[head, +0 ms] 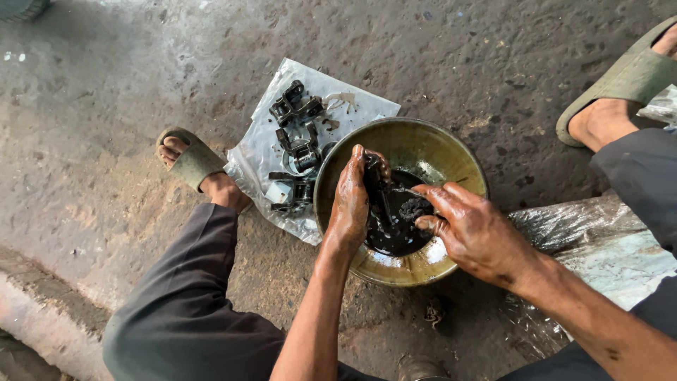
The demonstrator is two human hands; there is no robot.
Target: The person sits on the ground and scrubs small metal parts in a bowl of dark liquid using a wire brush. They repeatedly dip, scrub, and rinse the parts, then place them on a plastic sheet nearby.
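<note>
A round metal bowl (451, 159) sits on the concrete floor, with black oily liquid pooled in its bottom. My left hand (350, 204) reaches into the bowl and grips a dark, greasy metal part (375, 180) held upright over the liquid. My right hand (472, 229) is over the bowl's right side and holds a small brush (412, 207) against that part. Both hands are smeared with black oil.
Several dark metal parts (296, 152) lie on a clear plastic sheet (257, 152) left of the bowl. Another plastic sheet (599, 243) lies at the right. My feet in green sandals (192, 159) (624, 77) flank the bowl. A concrete ledge (42, 310) runs at lower left.
</note>
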